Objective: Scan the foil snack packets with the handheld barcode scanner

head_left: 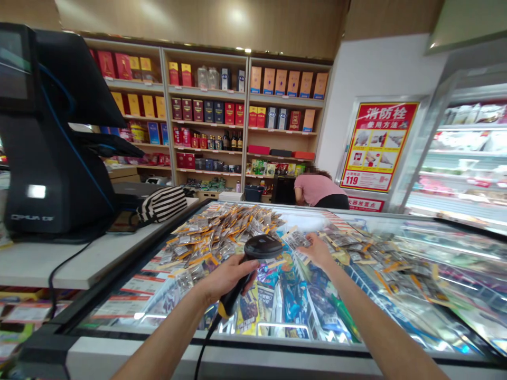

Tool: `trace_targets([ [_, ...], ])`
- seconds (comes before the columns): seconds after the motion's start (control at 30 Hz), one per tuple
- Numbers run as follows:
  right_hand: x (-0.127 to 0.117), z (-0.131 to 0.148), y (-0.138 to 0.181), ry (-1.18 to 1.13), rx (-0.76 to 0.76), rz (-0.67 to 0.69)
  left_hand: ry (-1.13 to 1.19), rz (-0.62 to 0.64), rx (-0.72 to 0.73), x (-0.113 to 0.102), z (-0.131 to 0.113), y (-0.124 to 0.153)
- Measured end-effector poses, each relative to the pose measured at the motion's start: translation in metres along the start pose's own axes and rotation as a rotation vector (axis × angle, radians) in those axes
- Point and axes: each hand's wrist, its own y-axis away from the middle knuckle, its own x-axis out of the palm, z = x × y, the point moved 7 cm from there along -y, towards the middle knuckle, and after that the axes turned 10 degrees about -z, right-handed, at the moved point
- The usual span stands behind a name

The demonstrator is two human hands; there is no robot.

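Note:
My left hand is wrapped round the handle of a black barcode scanner, whose head points to the right. A cable runs down from its yellow-trimmed handle end. My right hand pinches a small clear packet just in front of the scanner head. A large heap of similar packets with orange strips lies on the glass top to the left. More packets are spread out to the right of my right hand.
Wrapped ice creams show through the freezer's glass. A checkout terminal and a striped pouch stand on the left counter. Beyond the freezer a person in pink bends down before shelves of boxed goods.

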Motion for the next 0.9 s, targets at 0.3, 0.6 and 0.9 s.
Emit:
trace_targets([
  [0.3, -0.069, -0.106, -0.027, 0.351, 0.276, -0.139, -0.069, -0.127, 0.014, -0.044, 0.010, 0.012],
  [0.6, -0.118, -0.138, -0.012, 0.621, 0.348, -0.406, -0.030, -0.233, -0.081, -0.067, 0.026, 0.017],
  [0.9, 0.033, 0.044, 0.022, 0.256, -0.056, 0.111, -0.061, -0.189, -0.033, -0.055, 0.025, 0.012],
])
